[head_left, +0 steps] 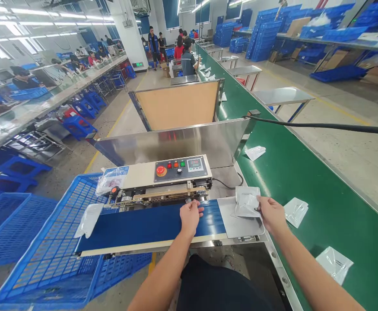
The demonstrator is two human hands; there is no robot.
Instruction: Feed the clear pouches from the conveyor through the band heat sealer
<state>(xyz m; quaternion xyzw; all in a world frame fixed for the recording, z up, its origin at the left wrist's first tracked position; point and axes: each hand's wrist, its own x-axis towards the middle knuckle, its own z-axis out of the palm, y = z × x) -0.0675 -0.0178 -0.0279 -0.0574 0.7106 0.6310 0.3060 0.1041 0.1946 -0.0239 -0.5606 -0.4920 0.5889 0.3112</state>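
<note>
My right hand [272, 214] pinches the right edge of a white plastic pouch [247, 201], held over the grey plate at the right end of the sealing machine. My left hand [190, 217] is over the machine's blue belt [137, 225], close to the sealing strip [172, 195]. Its fingers are curled together, and whatever is between them cannot be made out. Another white pouch [90, 219] hangs over the belt's left end. The machine's control panel [180, 168] has a red knob, lit buttons and a small display.
On the right runs a green conveyor [273, 172] carrying several white pouches, including one pouch [296, 211] near my right hand. A blue crate [55, 242] stands below the belt's left end. A steel panel [176, 142] rises behind the machine. Several people work farther off.
</note>
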